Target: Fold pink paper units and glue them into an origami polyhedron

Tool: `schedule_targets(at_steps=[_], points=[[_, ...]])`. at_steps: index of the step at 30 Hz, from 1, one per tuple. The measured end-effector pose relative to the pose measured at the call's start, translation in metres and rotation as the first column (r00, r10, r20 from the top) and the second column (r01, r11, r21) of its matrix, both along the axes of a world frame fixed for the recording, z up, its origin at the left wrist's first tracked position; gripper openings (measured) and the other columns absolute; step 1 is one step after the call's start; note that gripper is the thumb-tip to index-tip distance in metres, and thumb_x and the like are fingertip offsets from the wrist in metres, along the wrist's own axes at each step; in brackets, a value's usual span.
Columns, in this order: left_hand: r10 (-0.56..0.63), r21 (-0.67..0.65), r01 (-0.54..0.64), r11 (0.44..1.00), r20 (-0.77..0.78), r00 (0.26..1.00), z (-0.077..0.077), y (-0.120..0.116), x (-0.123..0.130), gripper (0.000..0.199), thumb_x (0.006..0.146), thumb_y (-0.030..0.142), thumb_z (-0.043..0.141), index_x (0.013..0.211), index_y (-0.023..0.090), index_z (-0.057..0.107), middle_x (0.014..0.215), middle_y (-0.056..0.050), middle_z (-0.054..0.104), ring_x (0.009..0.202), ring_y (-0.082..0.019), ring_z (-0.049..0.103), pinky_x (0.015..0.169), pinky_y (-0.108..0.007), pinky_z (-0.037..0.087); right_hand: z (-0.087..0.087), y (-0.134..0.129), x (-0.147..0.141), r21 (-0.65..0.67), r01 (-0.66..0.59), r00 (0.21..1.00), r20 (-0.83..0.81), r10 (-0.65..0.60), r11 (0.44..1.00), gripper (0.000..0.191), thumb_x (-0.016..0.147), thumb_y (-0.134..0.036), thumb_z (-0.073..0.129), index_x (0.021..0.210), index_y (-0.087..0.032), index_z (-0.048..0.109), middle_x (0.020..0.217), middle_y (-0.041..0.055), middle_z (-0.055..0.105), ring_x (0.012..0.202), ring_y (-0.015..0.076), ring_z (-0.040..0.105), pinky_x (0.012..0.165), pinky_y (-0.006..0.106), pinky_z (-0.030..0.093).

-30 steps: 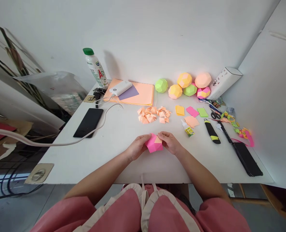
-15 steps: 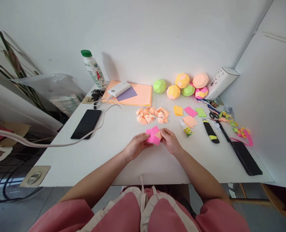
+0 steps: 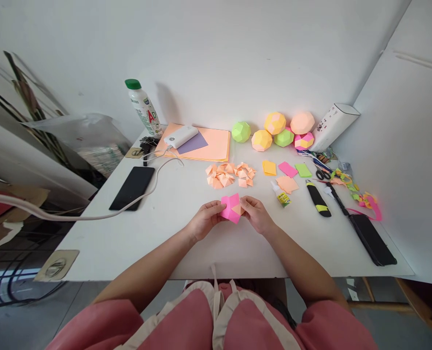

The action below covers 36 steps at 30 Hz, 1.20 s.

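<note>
Above the near part of the white table, a folded pink paper piece [image 3: 230, 206] with a peach patch at its right side is held between both hands. My left hand [image 3: 208, 218] pinches its left edge, thumb on top. On the right edge, my right hand [image 3: 256, 214] grips with thumb and fingertips, close to the peach part. Just beyond lie two clusters of small folded peach paper pieces [image 3: 220, 176]. Right of these are orange paper squares [image 3: 269, 167], pink squares [image 3: 287, 169], green squares [image 3: 303, 170], peach squares [image 3: 287, 183] and a small glue bottle [image 3: 283, 198].
Several paper balls [image 3: 275, 123] rest by the wall. A utility knife [image 3: 318, 198], scissors [image 3: 323, 174] and a black case [image 3: 372, 238] lie right. At left are a phone [image 3: 132, 188], a cable, a power bank [image 3: 181, 136] on peach sheets and a bottle [image 3: 145, 109].
The pink paper piece has tilted slightly in my hands, and my right fingers have shifted a little along its right edge. The view has moved slightly.
</note>
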<state>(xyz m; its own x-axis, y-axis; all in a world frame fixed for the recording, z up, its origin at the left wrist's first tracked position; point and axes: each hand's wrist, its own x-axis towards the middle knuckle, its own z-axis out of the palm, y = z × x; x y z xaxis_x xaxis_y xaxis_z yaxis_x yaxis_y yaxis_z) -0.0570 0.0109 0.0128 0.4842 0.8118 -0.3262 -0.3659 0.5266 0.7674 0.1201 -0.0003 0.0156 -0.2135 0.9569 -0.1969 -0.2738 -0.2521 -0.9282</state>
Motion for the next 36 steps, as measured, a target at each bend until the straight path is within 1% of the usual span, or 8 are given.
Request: schedule_targets(at_steps=[9, 16, 21, 25, 27, 30, 33, 36], points=[[-0.037, 0.017, 0.037, 0.999, 0.012, 0.999, 0.0014, -0.0008, -0.0004, 0.023, 0.073, 0.034, 0.068, 0.078, 0.012, 0.067, 0.078, -0.007, 0.066, 0.075, -0.018, 0.060, 0.080, -0.038, 0.047, 0.0021, -0.0005, -0.0007, -0.012, -0.017, 1.000, 0.012, 0.018, 1.000, 0.034, 0.073, -0.047, 0.067, 0.062, -0.018, 0.054, 0.059, -0.0036, 0.050, 0.057, 0.0096, 0.047, 0.060, 0.026, 0.044], [-0.040, 0.009, 0.040, 0.999, 0.010, 0.999, 0.0020, -0.0019, -0.0009, 0.023, 0.071, 0.035, 0.069, 0.078, 0.013, 0.067, 0.078, -0.007, 0.066, 0.075, -0.019, 0.060, 0.080, -0.037, 0.047, 0.0006, 0.0002, 0.0003, -0.005, -0.027, 0.999, 0.024, 0.028, 1.000, 0.033, 0.074, -0.047, 0.066, 0.063, -0.018, 0.054, 0.060, -0.0036, 0.052, 0.058, 0.0096, 0.048, 0.061, 0.026, 0.043], [0.038, -0.024, -0.038, 0.999, -0.017, 0.999, 0.0049, -0.0016, 0.0002, 0.024, 0.069, 0.036, 0.071, 0.070, 0.014, 0.063, 0.070, -0.003, 0.060, 0.067, -0.014, 0.054, 0.068, -0.029, 0.045, 0.0003, -0.0009, 0.0000, 0.026, -0.048, 0.995, 0.086, 0.046, 0.998, 0.031, 0.074, -0.045, 0.066, 0.065, -0.018, 0.057, 0.062, -0.0023, 0.056, 0.060, 0.0103, 0.051, 0.062, 0.027, 0.044], [0.091, -0.024, -0.092, 0.995, -0.049, 0.995, 0.0078, 0.0006, -0.0018, 0.024, 0.067, 0.035, 0.073, 0.066, 0.014, 0.062, 0.064, 0.000, 0.055, 0.061, -0.011, 0.049, 0.063, -0.026, 0.042, 0.0021, -0.0031, -0.0011, 0.079, -0.117, 0.978, 0.184, 0.101, 0.990, 0.030, 0.074, -0.045, 0.066, 0.066, -0.017, 0.060, 0.066, -0.0006, 0.057, 0.063, 0.0116, 0.052, 0.064, 0.028, 0.044], [0.073, -0.004, -0.074, 0.997, -0.063, 0.995, 0.0078, 0.0018, -0.0037, 0.024, 0.067, 0.035, 0.072, 0.065, 0.014, 0.062, 0.064, -0.001, 0.056, 0.061, -0.012, 0.050, 0.064, -0.026, 0.042, 0.0028, -0.0038, -0.0014, 0.063, -0.156, 0.971, 0.194, 0.141, 0.986, 0.031, 0.075, -0.047, 0.065, 0.067, -0.017, 0.060, 0.067, -0.0003, 0.058, 0.064, 0.0119, 0.053, 0.065, 0.028, 0.045], [0.008, 0.039, -0.005, 0.999, -0.081, 0.997, 0.0060, 0.0030, -0.0061, 0.023, 0.068, 0.035, 0.071, 0.064, 0.014, 0.062, 0.064, -0.001, 0.057, 0.063, -0.013, 0.052, 0.068, -0.028, 0.042, 0.0034, -0.0038, -0.0015, 0.010, -0.180, 0.971, 0.163, 0.176, 0.984, 0.034, 0.076, -0.050, 0.062, 0.071, -0.017, 0.061, 0.068, -0.0001, 0.058, 0.065, 0.0124, 0.055, 0.066, 0.029, 0.045], [-0.061, 0.085, 0.072, 0.994, -0.132, 0.989, 0.0041, 0.0026, -0.0071, 0.022, 0.069, 0.035, 0.071, 0.065, 0.015, 0.064, 0.063, 0.000, 0.059, 0.062, -0.012, 0.052, 0.069, -0.028, 0.040, 0.0044, -0.0033, -0.0013, -0.008, -0.175, 0.976, 0.128, 0.174, 0.985, 0.033, 0.076, -0.050, 0.062, 0.071, -0.017, 0.059, 0.065, -0.0016, 0.057, 0.062, 0.0111, 0.053, 0.064, 0.028, 0.044], [-0.091, 0.135, 0.117, 0.984, -0.190, 0.978, 0.0041, 0.0012, -0.0069, 0.022, 0.069, 0.037, 0.071, 0.069, 0.015, 0.066, 0.067, -0.001, 0.061, 0.065, -0.013, 0.053, 0.069, -0.028, 0.040, 0.0062, -0.0031, -0.0015, -0.023, -0.150, 0.982, 0.113, 0.152, 0.988, 0.033, 0.076, -0.049, 0.064, 0.068, -0.017, 0.056, 0.063, -0.0029, 0.054, 0.059, 0.0093, 0.050, 0.062, 0.026, 0.041]])
